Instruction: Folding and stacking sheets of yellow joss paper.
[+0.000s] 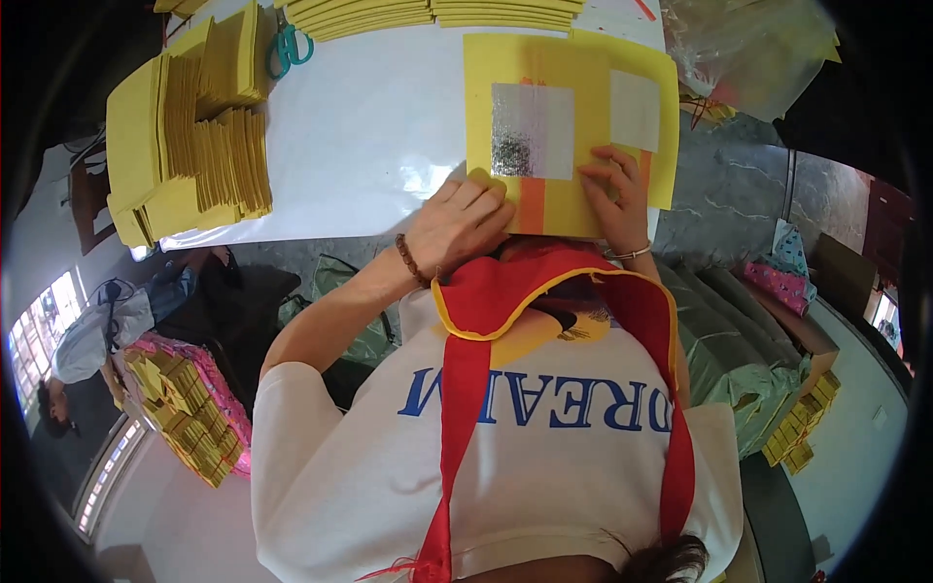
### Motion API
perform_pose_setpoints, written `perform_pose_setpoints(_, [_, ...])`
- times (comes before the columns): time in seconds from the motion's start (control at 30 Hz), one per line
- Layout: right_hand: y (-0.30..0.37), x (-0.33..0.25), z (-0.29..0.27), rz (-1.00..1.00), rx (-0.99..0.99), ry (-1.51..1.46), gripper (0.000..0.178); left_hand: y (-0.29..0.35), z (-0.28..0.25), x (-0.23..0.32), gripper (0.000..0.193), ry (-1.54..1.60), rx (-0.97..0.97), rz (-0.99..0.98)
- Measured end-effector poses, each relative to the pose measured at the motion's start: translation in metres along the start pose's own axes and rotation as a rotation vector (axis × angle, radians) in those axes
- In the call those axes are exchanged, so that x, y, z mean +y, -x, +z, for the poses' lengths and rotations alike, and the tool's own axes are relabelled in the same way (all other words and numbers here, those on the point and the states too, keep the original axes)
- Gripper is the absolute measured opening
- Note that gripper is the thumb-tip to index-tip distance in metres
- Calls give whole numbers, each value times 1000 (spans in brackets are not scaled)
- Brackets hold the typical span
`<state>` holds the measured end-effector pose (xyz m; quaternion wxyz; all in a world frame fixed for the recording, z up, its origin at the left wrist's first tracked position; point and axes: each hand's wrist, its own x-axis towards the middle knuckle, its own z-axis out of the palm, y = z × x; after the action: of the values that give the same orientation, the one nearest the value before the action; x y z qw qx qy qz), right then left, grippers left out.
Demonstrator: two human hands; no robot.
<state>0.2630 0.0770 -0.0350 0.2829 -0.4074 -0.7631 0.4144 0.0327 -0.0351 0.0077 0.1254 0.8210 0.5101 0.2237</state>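
Observation:
In front of me on the white table lies a yellow paper sheet (539, 63), with a silver-and-white patch (533, 131) on its left part and a paler patch (634, 109) on its right. Orange strips run under both patches. My left hand (460, 225), a beaded bracelet at the wrist, has its bent fingers closed at the sheet's lower left edge. Resting on the lower right part of the sheet, my right hand (619, 197) has its fingers loosely curved and the thumb apart. The undersides of the fingertips are hidden.
Stacks of folded yellow paper (136, 136) stand on the table's left end, near teal scissors (288, 51). More yellow paper piles (428, 14) line the far edge. A clear plastic bag (748, 49) lies beyond the right edge. Another person (107, 325) is at the left, beside bundled yellow paper (180, 413).

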Motion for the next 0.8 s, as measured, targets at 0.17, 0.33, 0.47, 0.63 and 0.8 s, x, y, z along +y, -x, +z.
perform_pose_setpoints(0.17, [-4, 9, -10, 102, -121, -180, 16, 4, 4, -14, 24, 232, 57, -34])
perform_pose_setpoints(0.33, [-10, 7, -20, 284, -230, -492, 44, -1, 1, -21, 16, 590, -1, -452])
perform_pose_setpoints(0.47, [-12, -1, -20, 291, -215, -469, 43, -8, -5, -24, 18, 743, -53, -603])
perform_pose_setpoints(0.63, [-10, 13, -17, 299, -210, -494, 43, -11, -3, -28, 18, 861, -99, -719])
perform_pose_setpoints(0.8, [-6, 20, -18, 146, -233, -459, 38, -11, 3, -33, 17, 928, -77, -787])
